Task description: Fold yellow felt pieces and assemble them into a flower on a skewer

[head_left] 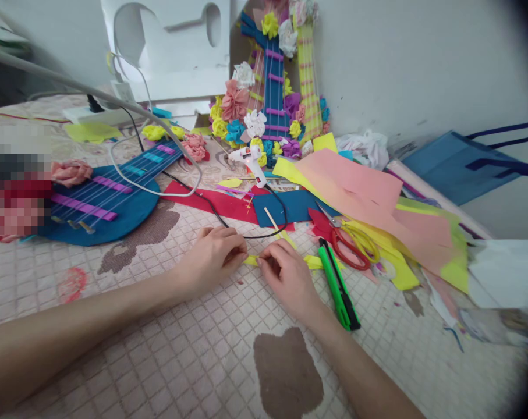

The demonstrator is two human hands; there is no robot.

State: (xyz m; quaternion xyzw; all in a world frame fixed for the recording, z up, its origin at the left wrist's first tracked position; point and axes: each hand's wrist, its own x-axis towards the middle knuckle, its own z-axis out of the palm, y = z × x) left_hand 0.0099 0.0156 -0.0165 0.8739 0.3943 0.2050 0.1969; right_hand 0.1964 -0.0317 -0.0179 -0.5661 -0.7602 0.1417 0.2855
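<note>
My left hand (218,256) and my right hand (287,273) face each other low over the checked tablecloth, fingers pinched together. Between their fingertips stretches a narrow yellow strip (251,261), gripped from both sides. Another bit of yellow material (314,262) lies just right of my right hand. A green box cutter (339,285) rests close to my right wrist. Beyond my hands are a thin pale stick (271,218), a dark blue piece (281,208) and a red strip (215,202). A white glue gun (251,164) stands farther back, its black cord looping toward my hands.
At left lies a blue toy guitar (110,198) with flowers. More flowered guitars (275,87) lean at the back. Red-handled scissors (348,247) lie right, beside pink and yellow sheets (355,186). A white cable (154,113) arches across the left. The tablecloth has worn brown patches (289,372).
</note>
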